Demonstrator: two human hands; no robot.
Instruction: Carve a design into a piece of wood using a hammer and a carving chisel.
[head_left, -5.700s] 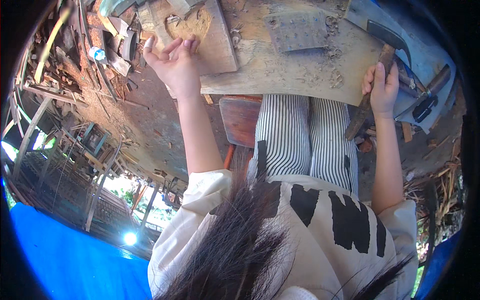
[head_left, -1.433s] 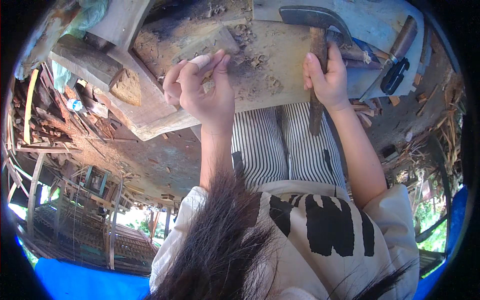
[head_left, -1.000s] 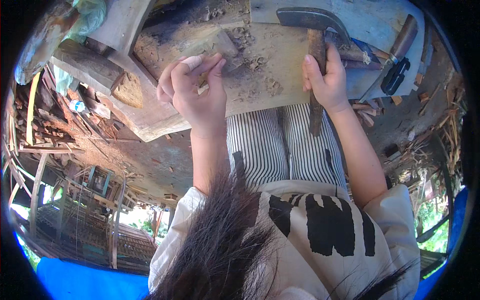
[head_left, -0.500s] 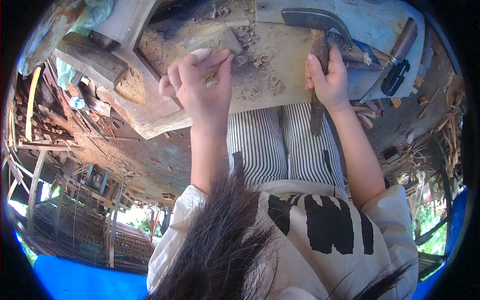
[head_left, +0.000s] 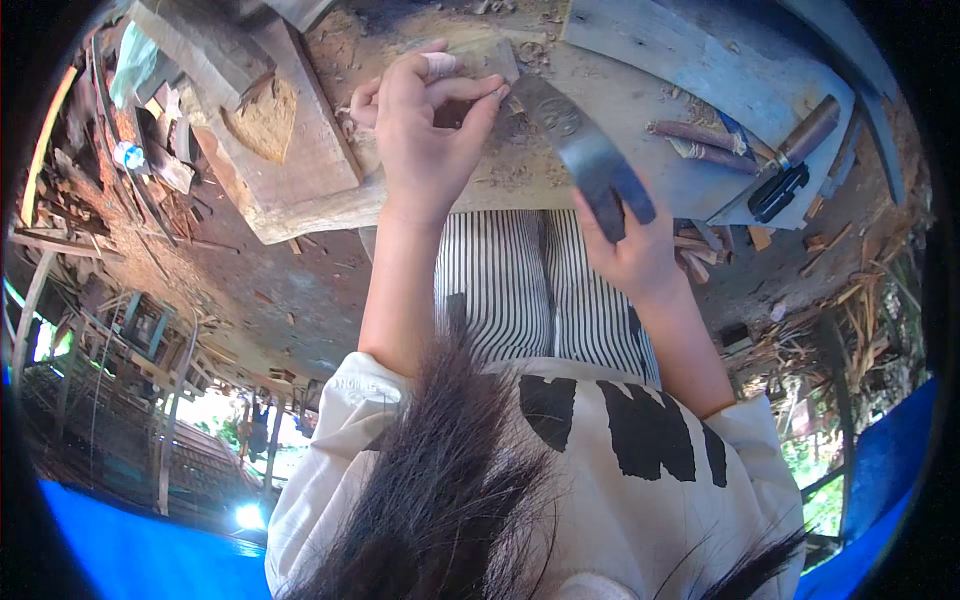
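Observation:
My left hand (head_left: 425, 140) is raised over the board, thumb and forefinger pinched together. Whatever they pinch is too small to make out, and one finger has a pale wrap. My right hand (head_left: 640, 250) grips an adze (head_left: 590, 150) close up by its head. Its broad, curved metal blade slants up and left, with the edge close to my left fingertips. The adze's wooden handle is hidden from sight. Behind my left hand, a flat wood block (head_left: 485, 58) lies on the work board (head_left: 330, 212) among shavings.
To the right lie carved wooden sticks (head_left: 700, 135), a knife with a wooden handle (head_left: 805, 135) and a black clip-like object (head_left: 780, 193). Thick timber pieces (head_left: 205, 45) are stacked at the left. Wood scraps litter the ground on both sides.
My right hand has lowered and turned the adze, so its blade now points toward my left hand. My left hand has risen slightly and moved right, still pinched.

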